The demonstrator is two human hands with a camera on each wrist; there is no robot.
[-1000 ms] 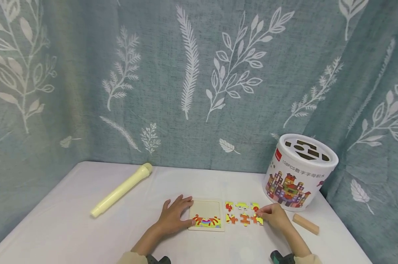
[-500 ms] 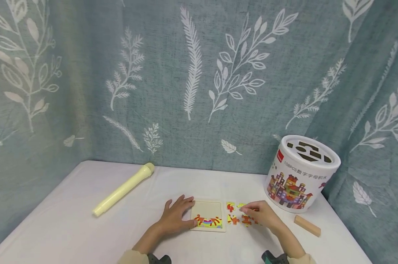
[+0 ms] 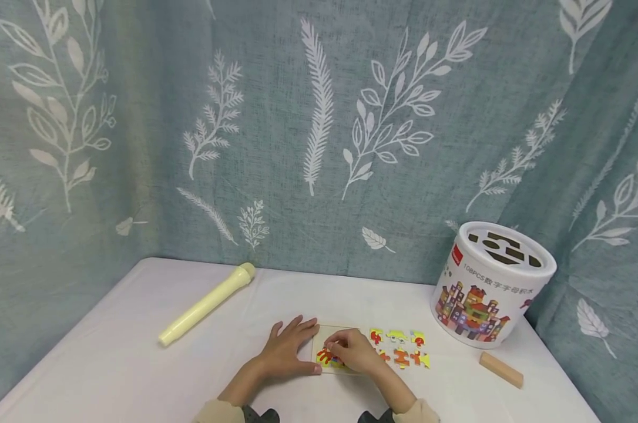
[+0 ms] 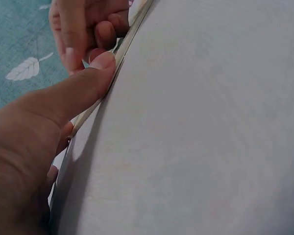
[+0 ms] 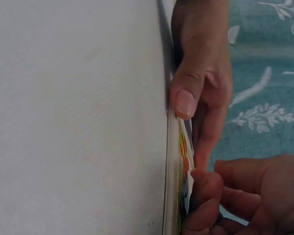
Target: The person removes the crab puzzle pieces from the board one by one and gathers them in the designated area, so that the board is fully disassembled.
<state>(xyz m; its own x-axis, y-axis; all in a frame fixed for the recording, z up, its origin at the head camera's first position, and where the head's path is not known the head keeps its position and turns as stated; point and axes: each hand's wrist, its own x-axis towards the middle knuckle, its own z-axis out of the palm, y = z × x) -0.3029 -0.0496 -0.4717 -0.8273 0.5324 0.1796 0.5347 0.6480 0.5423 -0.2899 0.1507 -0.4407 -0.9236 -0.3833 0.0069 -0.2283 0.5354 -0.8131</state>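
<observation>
A square wooden puzzle tray (image 3: 325,329) lies on the table, its near part filled with brightly printed pieces. My left hand (image 3: 289,351) rests at the tray's left side in the head view, fingers spread and fairly straight. Its thumb (image 4: 90,81) lies on the near rim in the left wrist view. Over the filled part is my right hand (image 3: 353,349), fingers (image 5: 207,188) bent close to the printed surface; whether they pinch a piece is hidden. Right of the tray lie several loose jigsaw pieces (image 3: 401,357) in two rows, partly covered by the right wrist.
A pale yellow microphone-shaped stick (image 3: 208,304) lies at the left of the white table (image 3: 139,376). At the right back stands a white printed bucket (image 3: 483,299) with a slotted lid. Before it is a wooden block (image 3: 501,370). A patterned curtain (image 3: 276,147) hangs behind.
My right hand has moved left from the loose pieces onto the tray. The loose pieces are uncovered again. The left hand stays at the tray; the head view has shifted slightly.
</observation>
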